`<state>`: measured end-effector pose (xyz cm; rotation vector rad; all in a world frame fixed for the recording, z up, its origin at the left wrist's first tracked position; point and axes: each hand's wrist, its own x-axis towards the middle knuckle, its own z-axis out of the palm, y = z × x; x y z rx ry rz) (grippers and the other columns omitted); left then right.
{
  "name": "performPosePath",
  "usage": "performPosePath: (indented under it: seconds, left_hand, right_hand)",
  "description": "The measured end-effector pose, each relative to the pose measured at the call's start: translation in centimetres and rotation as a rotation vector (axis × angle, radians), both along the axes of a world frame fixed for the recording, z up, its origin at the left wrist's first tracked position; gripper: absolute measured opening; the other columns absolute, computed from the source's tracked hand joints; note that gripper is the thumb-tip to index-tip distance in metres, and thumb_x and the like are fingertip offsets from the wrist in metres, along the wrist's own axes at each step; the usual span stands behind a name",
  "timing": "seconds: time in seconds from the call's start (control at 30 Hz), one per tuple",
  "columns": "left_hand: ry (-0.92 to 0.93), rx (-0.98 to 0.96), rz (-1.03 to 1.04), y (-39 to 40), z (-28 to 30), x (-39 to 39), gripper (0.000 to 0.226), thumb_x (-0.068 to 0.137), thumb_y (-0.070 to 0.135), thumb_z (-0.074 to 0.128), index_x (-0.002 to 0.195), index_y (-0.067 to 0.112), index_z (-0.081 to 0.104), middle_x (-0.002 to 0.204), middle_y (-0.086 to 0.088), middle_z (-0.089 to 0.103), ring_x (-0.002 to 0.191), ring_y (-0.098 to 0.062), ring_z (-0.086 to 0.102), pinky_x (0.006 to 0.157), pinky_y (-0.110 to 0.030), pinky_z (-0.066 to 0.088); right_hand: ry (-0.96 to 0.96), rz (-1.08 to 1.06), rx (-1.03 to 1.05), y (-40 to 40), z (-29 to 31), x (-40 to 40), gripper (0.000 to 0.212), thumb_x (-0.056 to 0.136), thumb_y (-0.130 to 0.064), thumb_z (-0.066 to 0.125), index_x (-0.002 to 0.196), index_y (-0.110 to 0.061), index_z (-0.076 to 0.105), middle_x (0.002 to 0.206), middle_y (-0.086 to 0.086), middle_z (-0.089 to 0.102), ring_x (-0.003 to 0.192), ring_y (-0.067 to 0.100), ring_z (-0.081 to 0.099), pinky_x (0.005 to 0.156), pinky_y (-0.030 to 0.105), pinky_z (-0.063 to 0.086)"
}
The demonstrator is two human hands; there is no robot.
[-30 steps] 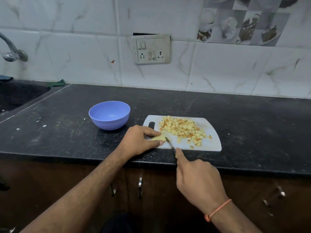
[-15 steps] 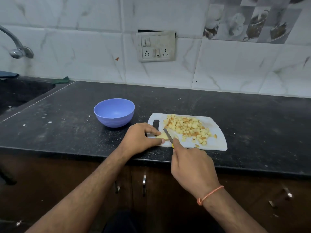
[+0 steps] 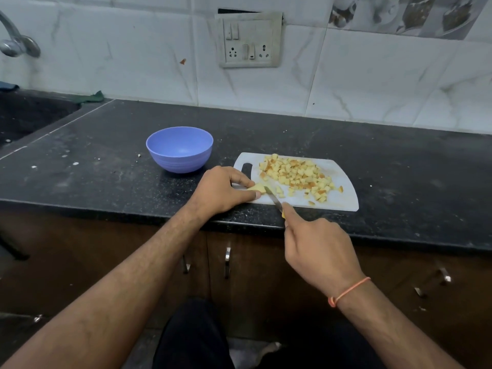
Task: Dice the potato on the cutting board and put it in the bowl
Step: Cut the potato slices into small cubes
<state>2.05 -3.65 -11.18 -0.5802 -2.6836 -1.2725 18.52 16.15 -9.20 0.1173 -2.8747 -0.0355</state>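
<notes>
A white cutting board (image 3: 343,201) lies on the black counter with a heap of diced potato (image 3: 295,175) on its middle. At the board's left end my left hand (image 3: 222,190) pinches a small uncut potato piece (image 3: 257,188) between thumb and fingers. My right hand (image 3: 316,246) grips a knife (image 3: 274,199) by its yellow handle, forefinger along the top; the blade rests against the potato piece. An empty blue bowl (image 3: 179,149) stands to the left of the board.
A sink (image 3: 24,115) and a tap (image 3: 16,38) are at the far left. A switch and socket plate (image 3: 250,39) is on the tiled wall. Cabinet doors with metal handles (image 3: 226,259) sit under the counter edge.
The knife blade went forward over the potato piece and has come back toward the counter edge; my right hand pulled back with it. The view has shifted a little.
</notes>
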Motion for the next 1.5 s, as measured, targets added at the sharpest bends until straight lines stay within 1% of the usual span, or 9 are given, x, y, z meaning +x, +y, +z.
performPosePath:
  seconds: [0.13,0.27,0.47,0.6,0.7,0.9,1.03,1.37,1.5]
  left_hand:
    - [-0.001,0.027,-0.021,-0.2,0.1,0.2,0.039,0.07,0.054,0.095,0.102,0.034,0.086,0.108,0.022,0.077,0.103,0.009,0.067,0.094,-0.021,0.053]
    - [-0.007,0.052,-0.041,-0.6,0.0,0.4,0.048,0.066,0.058,0.095,0.106,0.033,0.085,0.112,0.022,0.076,0.104,0.009,0.067,0.09,-0.02,0.053]
    - [-0.006,0.048,-0.018,-0.7,-0.3,0.2,0.027,0.073,0.044,0.096,0.097,0.036,0.086,0.105,0.023,0.075,0.097,0.005,0.069,0.088,-0.026,0.058]
    - [-0.031,0.061,-0.006,-0.7,-0.3,-0.1,0.024,0.071,0.043,0.097,0.091,0.039,0.086,0.102,0.024,0.075,0.092,0.002,0.07,0.086,-0.028,0.058]
    - [-0.045,0.06,0.014,-0.5,-0.2,-0.2,0.023,0.07,0.043,0.098,0.089,0.04,0.086,0.102,0.024,0.075,0.095,0.002,0.07,0.089,-0.029,0.057]
    - [-0.067,0.061,0.046,-0.2,0.0,0.2,0.023,0.071,0.043,0.097,0.091,0.035,0.086,0.106,0.022,0.075,0.101,0.003,0.069,0.095,-0.028,0.055]
    - [-0.077,0.068,0.048,-0.2,0.2,0.4,0.023,0.071,0.042,0.097,0.091,0.035,0.086,0.106,0.022,0.076,0.103,0.003,0.068,0.097,-0.03,0.055]
    - [-0.093,0.098,0.008,-0.6,0.4,0.8,0.031,0.07,0.044,0.098,0.096,0.033,0.086,0.107,0.025,0.076,0.103,0.006,0.068,0.098,-0.028,0.055]
    - [-0.098,0.119,-0.003,-0.7,0.5,0.8,0.02,0.072,0.036,0.097,0.089,0.033,0.087,0.105,0.025,0.077,0.102,0.006,0.069,0.101,-0.034,0.056]
  right_hand:
    - [0.031,-0.019,-0.082,0.6,-0.2,-0.3,0.054,0.107,-0.039,0.032,0.16,-0.032,0.031,0.062,-0.004,0.055,0.055,0.017,0.051,0.051,0.036,0.044]
    - [0.065,-0.002,-0.148,0.0,0.4,-1.0,0.052,0.106,-0.038,0.033,0.158,-0.031,0.034,0.062,-0.005,0.056,0.054,0.017,0.053,0.054,0.038,0.048]
    - [0.067,0.032,-0.131,-1.7,0.8,-2.0,0.052,0.107,-0.037,0.034,0.157,-0.028,0.035,0.07,-0.004,0.061,0.06,0.017,0.056,0.053,0.036,0.049]
    - [0.009,0.005,-0.077,-2.7,0.5,-2.5,0.055,0.107,-0.036,0.034,0.161,-0.025,0.028,0.075,-0.001,0.059,0.067,0.021,0.058,0.056,0.036,0.049]
    - [-0.02,0.009,-0.056,-3.0,0.3,-2.6,0.056,0.108,-0.035,0.032,0.162,-0.024,0.023,0.073,-0.001,0.053,0.067,0.021,0.056,0.056,0.036,0.043]
    - [-0.05,0.056,-0.072,-2.0,0.1,-1.9,0.056,0.108,-0.035,0.031,0.162,-0.025,0.022,0.07,-0.002,0.057,0.063,0.019,0.057,0.062,0.041,0.054]
    - [-0.026,0.078,-0.054,-0.6,0.0,-0.2,0.056,0.108,-0.036,0.031,0.163,-0.028,0.022,0.064,-0.005,0.056,0.055,0.015,0.054,0.06,0.038,0.055]
    - [0.051,0.045,-0.176,0.2,1.0,-0.7,0.051,0.107,-0.037,0.034,0.158,-0.031,0.032,0.065,-0.005,0.057,0.057,0.015,0.055,0.055,0.039,0.051]
    - [0.067,0.065,-0.182,-1.6,1.1,-1.2,0.051,0.107,-0.037,0.034,0.158,-0.028,0.033,0.068,-0.005,0.057,0.058,0.015,0.053,0.052,0.035,0.042]
